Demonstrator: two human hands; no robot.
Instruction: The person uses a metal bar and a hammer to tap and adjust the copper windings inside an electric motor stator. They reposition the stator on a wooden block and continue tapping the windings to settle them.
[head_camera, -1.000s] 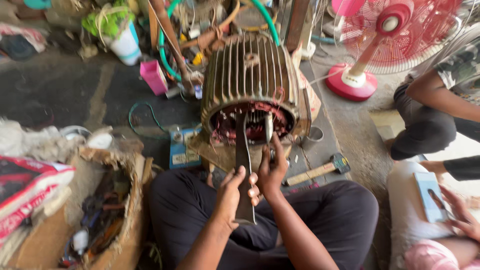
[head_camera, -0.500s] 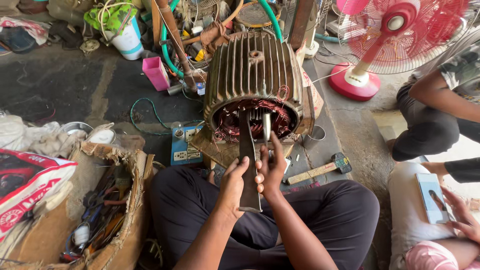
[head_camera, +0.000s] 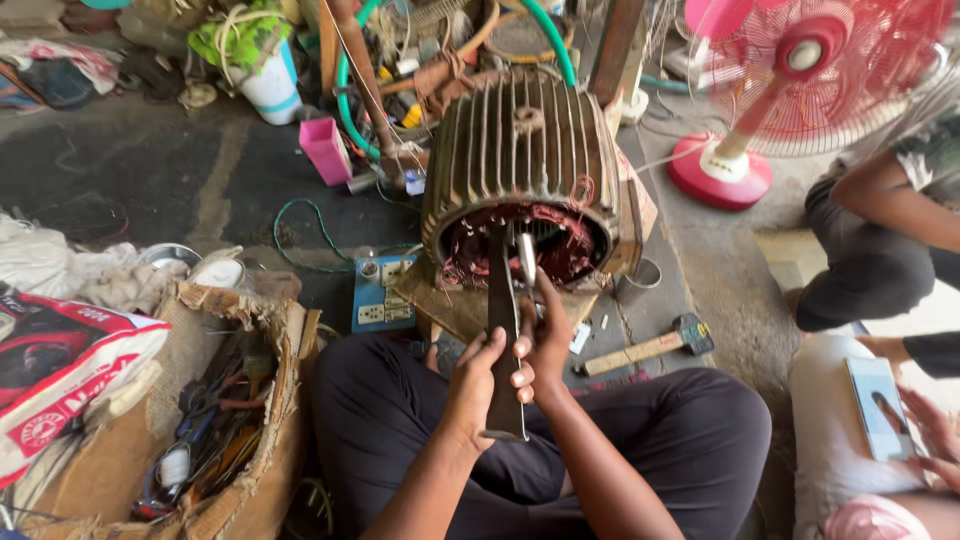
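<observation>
Person sits cross-legged on the floor (head_camera: 180, 190). Left hand (head_camera: 475, 385) is wrapped around a long flat dark metal bar (head_camera: 503, 350), fingers (head_camera: 492, 345) curled over its left edge, thumb side not visible. The bar runs straight up from the fingers, its far end inside the open mouth of a big ribbed motor housing (head_camera: 525, 150) just above. Right hand (head_camera: 548, 340) is pressed against the bar's right side, fingers clenched on a thin silver tool (head_camera: 526, 258) that also points up into the motor opening; can't tell exactly what the tool is. Reddish copper windings (head_camera: 575, 250) line the opening above both hands. The motor rests on a wood block (head_camera: 450, 305), directly ahead of the fingers. Left of the left hand: blue socket board (head_camera: 380, 295), and further left a torn cardboard box (head_camera: 240, 420) w/ tools. Right of the right hand, near it on the floor: a wood-handled hammer (head_camera: 645, 348). Far upper right, well apart: pink fan (head_camera: 790, 90). Another person's hand (head_camera: 935, 425) at the right edge touches a phone (head_camera: 880, 405).
</observation>
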